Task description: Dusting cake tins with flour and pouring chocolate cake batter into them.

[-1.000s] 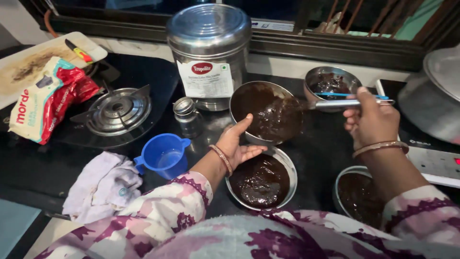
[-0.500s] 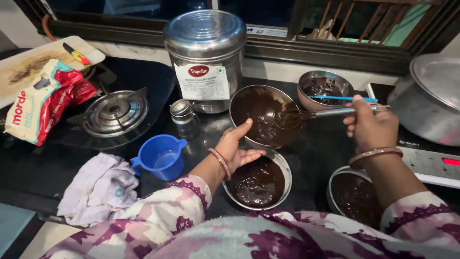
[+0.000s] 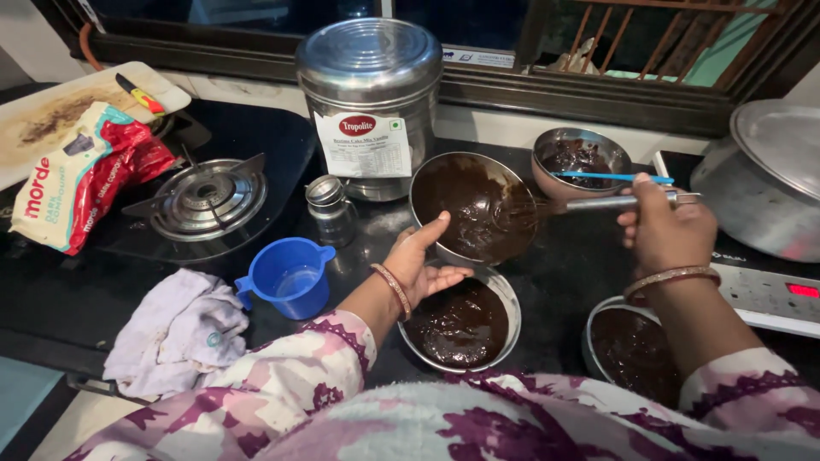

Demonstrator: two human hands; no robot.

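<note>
My left hand (image 3: 421, 263) tilts a steel bowl (image 3: 471, 205) of dark brown batter, gripping its near rim, over a round steel tin (image 3: 504, 300) that holds more batter. My right hand (image 3: 666, 229) is closed on the steel handle of a ladle or spatula (image 3: 589, 203) whose end is sunk in the tilted bowl's batter. A second batter-filled tin (image 3: 629, 350) sits under my right forearm, partly hidden. Behind, a small steel bowl (image 3: 582, 160) smeared with batter holds a blue spatula (image 3: 611, 177).
A big lidded steel canister (image 3: 371, 102) stands at the back, a small steel shaker (image 3: 329, 205) before it. A blue measuring cup (image 3: 290, 277), a crumpled cloth (image 3: 175, 333), a gas burner (image 3: 203, 198), a red packet (image 3: 81, 179), a cutting board (image 3: 60, 111) lie left. Large pot (image 3: 769, 175) right.
My right hand has brought the utensil from over the small back bowl down into the tilted bowl's batter. My left hand keeps the bowl tilted over the tin.
</note>
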